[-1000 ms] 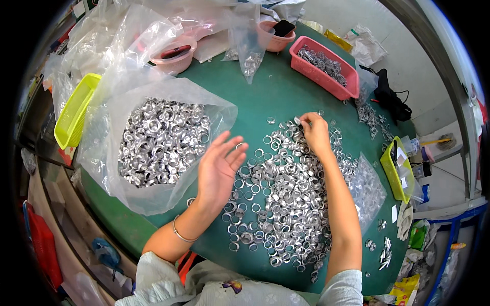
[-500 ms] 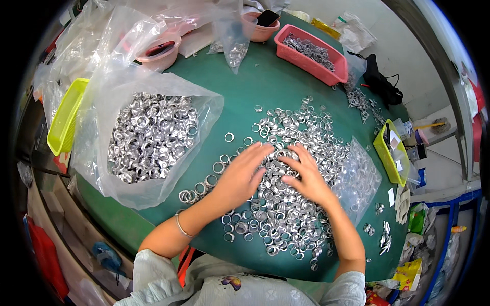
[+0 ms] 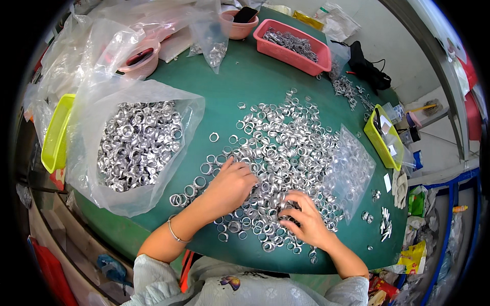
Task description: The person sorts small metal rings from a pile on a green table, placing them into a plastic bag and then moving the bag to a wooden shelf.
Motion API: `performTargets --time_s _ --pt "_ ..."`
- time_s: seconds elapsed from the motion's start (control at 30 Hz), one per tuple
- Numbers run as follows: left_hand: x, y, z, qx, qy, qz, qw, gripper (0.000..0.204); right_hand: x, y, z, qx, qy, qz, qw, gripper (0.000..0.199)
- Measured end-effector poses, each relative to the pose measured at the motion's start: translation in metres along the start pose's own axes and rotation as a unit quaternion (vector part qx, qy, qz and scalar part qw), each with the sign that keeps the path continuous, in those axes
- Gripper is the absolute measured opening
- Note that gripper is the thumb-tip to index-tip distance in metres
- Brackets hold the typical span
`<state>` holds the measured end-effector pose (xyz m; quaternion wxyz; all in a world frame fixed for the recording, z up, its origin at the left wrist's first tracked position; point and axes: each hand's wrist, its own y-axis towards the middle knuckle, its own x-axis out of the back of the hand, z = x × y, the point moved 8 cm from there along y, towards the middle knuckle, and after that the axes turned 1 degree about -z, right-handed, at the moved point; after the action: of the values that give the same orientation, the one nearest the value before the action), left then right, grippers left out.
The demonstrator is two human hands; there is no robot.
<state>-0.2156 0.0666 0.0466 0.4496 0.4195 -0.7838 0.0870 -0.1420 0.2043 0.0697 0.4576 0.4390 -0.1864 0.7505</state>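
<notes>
A broad heap of silvery metal rings (image 3: 286, 137) lies spread on the green tabletop. My left hand (image 3: 232, 186), with a bangle at its wrist, rests at the heap's near left side. Its fingers are curled, the tips pointing down among the rings and mostly hidden. At the near middle of the heap, my right hand (image 3: 306, 219) bends its fingers and thumb round a few blurred rings (image 3: 280, 200). Left of the heap, a clear plastic bag (image 3: 191, 109) lies wide at its mouth, filled with more silvery rings (image 3: 140, 145).
A pink basket (image 3: 260, 43) of small metal parts stands at the back, pink bowls (image 3: 148, 66) farther left. Yellow-green baskets (image 3: 51, 148) flank the table. A flat clear bag (image 3: 352, 173) covers the heap's right edge. White sticks (image 3: 386, 223) lie at the right.
Both hands have drawn back toward me, the left also leftward. The right fingers, spread before, have curled in round rings. The whole view has shifted slightly.
</notes>
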Motion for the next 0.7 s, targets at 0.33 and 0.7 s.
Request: performTargets --time_s 0.33,0.7 --pt "0.008 0.008 -0.014 0.014 -0.03 -0.043 0.999 0.03 0.033 -0.012 -0.041 -0.099 0.039 -0.167 0.98 0.028" --pt "-0.016 -0.003 -0.03 -0.055 0.06 0.008 0.997 0.018 0.016 -0.009 -0.023 -0.047 0.023 -0.111 0.992 0.017"
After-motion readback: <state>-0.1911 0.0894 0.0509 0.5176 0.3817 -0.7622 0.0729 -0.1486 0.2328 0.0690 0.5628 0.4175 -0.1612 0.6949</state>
